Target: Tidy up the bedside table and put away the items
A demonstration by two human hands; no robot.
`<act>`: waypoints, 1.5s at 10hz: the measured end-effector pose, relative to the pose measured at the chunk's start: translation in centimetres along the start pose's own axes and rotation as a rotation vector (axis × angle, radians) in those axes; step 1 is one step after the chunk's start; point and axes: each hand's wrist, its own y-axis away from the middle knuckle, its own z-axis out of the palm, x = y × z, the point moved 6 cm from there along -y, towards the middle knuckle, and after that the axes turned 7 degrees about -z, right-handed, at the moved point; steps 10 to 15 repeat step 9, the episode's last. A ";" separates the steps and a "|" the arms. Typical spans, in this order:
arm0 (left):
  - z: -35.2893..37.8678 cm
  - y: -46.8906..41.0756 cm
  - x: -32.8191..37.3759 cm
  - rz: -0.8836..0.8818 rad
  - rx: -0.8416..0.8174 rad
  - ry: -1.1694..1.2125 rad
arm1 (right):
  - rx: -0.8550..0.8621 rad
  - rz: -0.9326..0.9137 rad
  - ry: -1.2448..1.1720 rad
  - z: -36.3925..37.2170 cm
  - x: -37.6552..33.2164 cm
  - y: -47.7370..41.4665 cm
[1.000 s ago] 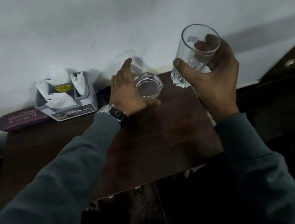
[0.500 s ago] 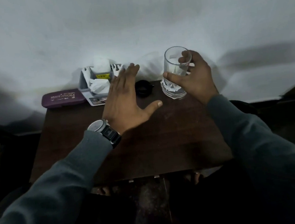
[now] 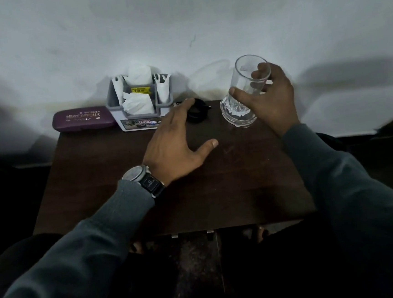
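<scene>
Right now, label by label:
glass (image 3: 245, 90): clear tumbler, empty, thick faceted base, smooth round rim; tilted a bit, at the table's back right corner. Base looks to sit in or on a clear glass dish, can't separate the 2.
right hand (image 3: 273, 99): wrapped around glass, thumb on the near side, fingers on the far side, fingertips show through the wall.
left hand (image 3: 175, 141): fingers spread, thumb out to the right, palm down low over the table, holding nothing; whether it touches the wood can't be told.
table (image 3: 126, 174): dark brown wood, square top, faint scuffs, front edge in shadow.
black thing (image 3: 198, 109): round, dark, at the back edge beside the left fingertips; partly covered, can't tell what it is.
tissue holder (image 3: 139, 101): grey and white plastic box with compartments, crumpled white tissues stuck in, yellow label inside, printed sticker on front, right end of the sticker hidden by the hand.
glasses case (image 3: 83, 119): purple, hard, rounded, gold lettering, left of holder, overhangs the table's left edge.
watch (image 3: 143, 179): grey face, black strap, on left wrist.
sleeves (image 3: 351, 194): grey knit, both arms.
wall (image 3: 180, 24): pale, plain, a small crack mark.
below table: too dark to read.
</scene>
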 end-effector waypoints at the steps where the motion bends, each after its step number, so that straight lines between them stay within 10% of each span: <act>1: 0.1 0.0 0.1 0.004 0.007 0.001 | -0.016 -0.007 0.026 -0.1 0.2 0.1; 15: -0.7 1.1 1.0 0.099 0.140 -0.163 | -0.071 0.025 -0.060 0.1 0.6 2.1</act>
